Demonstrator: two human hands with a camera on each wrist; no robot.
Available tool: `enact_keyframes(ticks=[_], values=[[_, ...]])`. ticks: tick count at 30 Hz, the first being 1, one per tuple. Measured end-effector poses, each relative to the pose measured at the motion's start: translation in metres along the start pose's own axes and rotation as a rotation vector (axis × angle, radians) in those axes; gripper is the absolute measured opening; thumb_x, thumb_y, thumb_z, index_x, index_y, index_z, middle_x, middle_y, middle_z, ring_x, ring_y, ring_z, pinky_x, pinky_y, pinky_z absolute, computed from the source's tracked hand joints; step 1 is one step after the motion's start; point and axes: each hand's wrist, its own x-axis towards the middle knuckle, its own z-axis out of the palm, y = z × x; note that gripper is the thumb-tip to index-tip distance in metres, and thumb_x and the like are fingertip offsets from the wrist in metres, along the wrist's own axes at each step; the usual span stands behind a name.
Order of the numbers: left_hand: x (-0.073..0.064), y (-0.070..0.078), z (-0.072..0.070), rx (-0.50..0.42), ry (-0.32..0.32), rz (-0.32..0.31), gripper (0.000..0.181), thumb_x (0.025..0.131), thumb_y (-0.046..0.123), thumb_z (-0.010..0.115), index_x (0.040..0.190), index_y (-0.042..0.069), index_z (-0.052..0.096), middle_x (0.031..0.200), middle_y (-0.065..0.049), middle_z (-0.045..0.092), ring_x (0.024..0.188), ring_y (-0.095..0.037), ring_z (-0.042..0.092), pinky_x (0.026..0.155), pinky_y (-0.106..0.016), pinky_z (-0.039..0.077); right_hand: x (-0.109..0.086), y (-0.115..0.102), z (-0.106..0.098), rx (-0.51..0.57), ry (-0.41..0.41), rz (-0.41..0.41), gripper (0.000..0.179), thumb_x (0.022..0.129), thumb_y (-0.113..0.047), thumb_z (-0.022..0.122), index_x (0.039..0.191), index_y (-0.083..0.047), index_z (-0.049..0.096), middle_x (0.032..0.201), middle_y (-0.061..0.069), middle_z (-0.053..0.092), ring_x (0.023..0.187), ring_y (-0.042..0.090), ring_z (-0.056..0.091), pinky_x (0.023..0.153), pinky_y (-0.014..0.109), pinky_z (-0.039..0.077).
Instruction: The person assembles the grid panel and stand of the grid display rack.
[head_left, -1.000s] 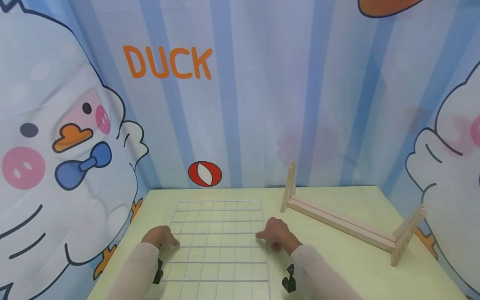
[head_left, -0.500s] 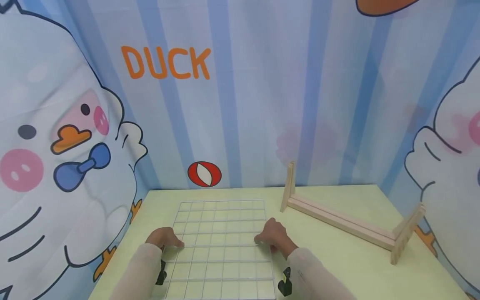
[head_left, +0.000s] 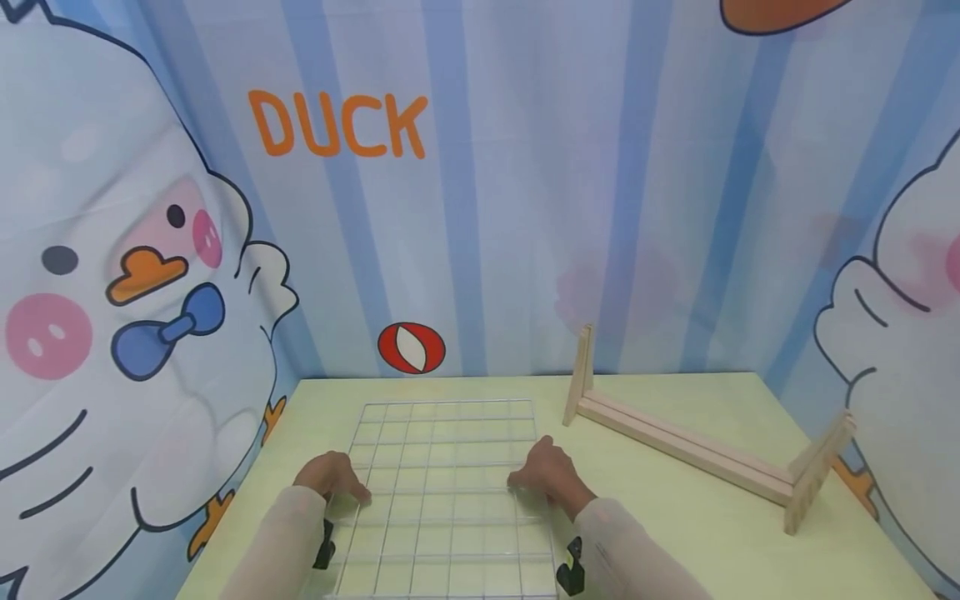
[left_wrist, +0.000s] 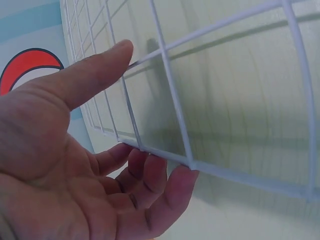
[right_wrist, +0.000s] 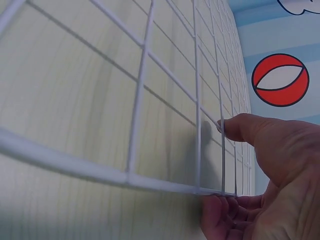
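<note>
A white wire grid panel (head_left: 453, 494) lies low over the pale yellow tabletop, lengthwise in front of me. My left hand (head_left: 330, 477) holds its left side. In the left wrist view the thumb reaches over the wires (left_wrist: 162, 49) while the bent fingertips (left_wrist: 182, 177) support the edge rod. On the opposite side my right hand (head_left: 551, 475) grips the right edge. From the right wrist, the thumb lies against a wire and the curled fingers (right_wrist: 212, 212) are at the edge rod. Shadows of the wires fall on the tabletop.
To the right stands a light wooden frame (head_left: 686, 446), a long crossbar between two upright end pieces. A blue striped curtain (head_left: 525, 208) with duck prints hangs along the table's back and sides. Small black devices (head_left: 571, 567) sit at both wrists.
The grid panel has shifted slightly to the right, and my left hand has moved right with it. My right hand's fingers have settled closer around the edge. The wooden frame stays put.
</note>
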Motion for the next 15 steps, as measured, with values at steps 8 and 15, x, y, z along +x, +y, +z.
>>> enact_keyframes(ticks=[8,15], values=[[-0.005,0.001,-0.003,0.026,0.040,0.015,0.069,0.080,0.029,0.084,0.125,-0.015,0.054,0.119,-0.027,0.057,0.098,-0.036,0.065,0.093,-0.049,0.057,-0.005,-0.006,-0.007,-0.002,0.041,-0.038,0.066,0.076,-0.036,0.083,0.112,0.004,0.045,0.080,0.012,0.055,0.061,0.025,0.057,0.047,0.030,0.044],[-0.013,0.007,-0.014,0.045,0.081,0.048,0.092,0.081,0.033,0.081,0.136,-0.024,0.033,0.123,-0.032,0.053,0.091,-0.031,0.062,0.090,-0.046,0.057,-0.004,-0.011,-0.020,-0.026,0.094,-0.068,0.071,0.076,-0.041,0.083,0.115,0.005,0.045,0.086,0.014,0.058,0.069,0.027,0.058,0.055,0.036,0.045]])
